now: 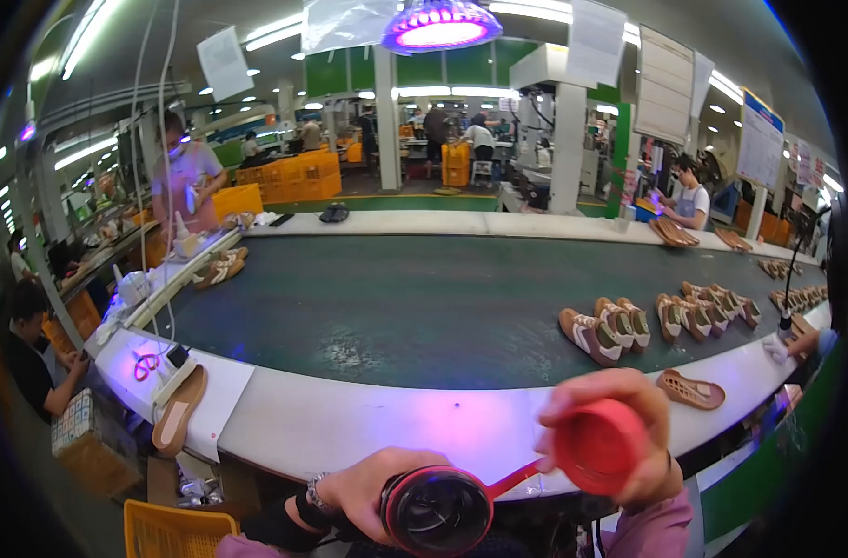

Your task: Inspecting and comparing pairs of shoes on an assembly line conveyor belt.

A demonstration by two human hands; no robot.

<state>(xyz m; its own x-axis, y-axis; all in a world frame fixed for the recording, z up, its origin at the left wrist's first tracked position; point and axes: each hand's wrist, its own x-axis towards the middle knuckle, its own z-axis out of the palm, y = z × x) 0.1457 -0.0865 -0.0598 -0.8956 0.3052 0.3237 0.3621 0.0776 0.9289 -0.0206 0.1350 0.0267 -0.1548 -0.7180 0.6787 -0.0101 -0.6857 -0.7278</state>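
Note:
My left hand (361, 488) is wrapped around the side of a dark bottle (438, 516) with a red rim, its round top facing up toward me. My right hand (649, 402) grips a round red bottle lid (599, 448), raised to the right of the bottle. A red strap (514, 480) joins the lid to the bottle's rim. Both are in front of the white bench edge (350, 417). Closest to my right hand on the bench lies a tan shoe sole (692, 391). What the bottle contains is hard to make out.
Beyond the bench runs a dark green conveyor belt (350, 298) with several brown-and-white shoes (589, 335). At left lie a brown sole (180, 409) on white paper and red-handled scissors (145, 365). A co-worker's gloved hand (775, 348) is at right. A yellow crate (178, 532) stands low left.

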